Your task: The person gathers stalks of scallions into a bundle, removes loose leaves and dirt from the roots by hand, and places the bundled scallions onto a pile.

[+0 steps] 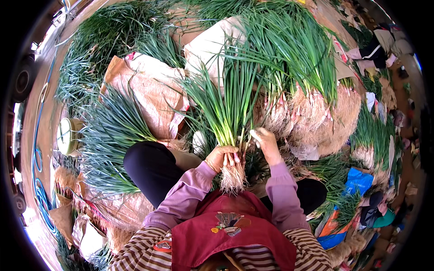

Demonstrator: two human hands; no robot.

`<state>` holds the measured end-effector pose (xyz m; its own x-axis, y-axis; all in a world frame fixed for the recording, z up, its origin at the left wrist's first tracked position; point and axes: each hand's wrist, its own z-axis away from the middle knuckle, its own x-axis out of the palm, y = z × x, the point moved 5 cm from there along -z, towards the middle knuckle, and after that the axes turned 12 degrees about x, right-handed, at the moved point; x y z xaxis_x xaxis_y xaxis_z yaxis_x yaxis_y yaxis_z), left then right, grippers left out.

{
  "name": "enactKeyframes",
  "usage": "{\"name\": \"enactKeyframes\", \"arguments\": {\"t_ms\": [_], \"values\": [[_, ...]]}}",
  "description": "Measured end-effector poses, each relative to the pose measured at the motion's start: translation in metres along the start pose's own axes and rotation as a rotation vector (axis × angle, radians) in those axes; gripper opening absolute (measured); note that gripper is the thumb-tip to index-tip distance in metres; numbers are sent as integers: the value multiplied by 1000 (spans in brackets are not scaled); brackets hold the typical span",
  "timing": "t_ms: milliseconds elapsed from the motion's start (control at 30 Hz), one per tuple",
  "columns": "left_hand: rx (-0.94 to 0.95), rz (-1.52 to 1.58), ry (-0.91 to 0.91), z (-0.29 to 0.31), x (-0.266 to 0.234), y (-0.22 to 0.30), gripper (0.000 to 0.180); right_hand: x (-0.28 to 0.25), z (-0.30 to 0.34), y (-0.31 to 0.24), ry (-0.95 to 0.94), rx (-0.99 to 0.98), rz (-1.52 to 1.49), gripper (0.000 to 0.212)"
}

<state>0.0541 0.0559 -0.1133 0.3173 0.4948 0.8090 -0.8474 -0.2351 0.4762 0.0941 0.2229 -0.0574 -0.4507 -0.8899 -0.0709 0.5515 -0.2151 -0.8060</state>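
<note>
My left hand [219,156] is wrapped round a bunch of green onions [223,113] just above its roots. The long green leaves fan out away from me, while the pale, stringy roots [233,178] hang toward my lap. To the right of the stems, my right hand [266,143] is closed, thumb and fingertips together. A few thin, yellowish-brown stalks [244,143] stand at the side of the bunch near those fingertips. Whatever my right fingers pinch is too small to make out.
Beyond the bunch lies a large pile of green onions [294,54] with matted roots. More onions [115,131] lie left of my knee, beside a tan woven sack [147,86]. A pale green bucket [69,135] and blue hose [38,158] are farther left. Other people sit at right.
</note>
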Motion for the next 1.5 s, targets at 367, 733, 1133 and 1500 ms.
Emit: {"name": "enactKeyframes", "arguments": {"t_ms": [367, 733, 1133, 1500], "values": [[-22, -132, 166, 11, 10, 8, 18, 45, 48, -32, 286, -709, 793, 10], [3, 0, 106, 9, 12, 6, 18, -22, 13, 24, 171, 114, 663, 37], [-34, -130, 52, 6, 16, 6, 20, -136, 146, -45, 838, -411, 933, 10], [-42, -78, -14, -6, 22, -5, 19, 1, 78, 21, -46, -12, 515, 24]]}}
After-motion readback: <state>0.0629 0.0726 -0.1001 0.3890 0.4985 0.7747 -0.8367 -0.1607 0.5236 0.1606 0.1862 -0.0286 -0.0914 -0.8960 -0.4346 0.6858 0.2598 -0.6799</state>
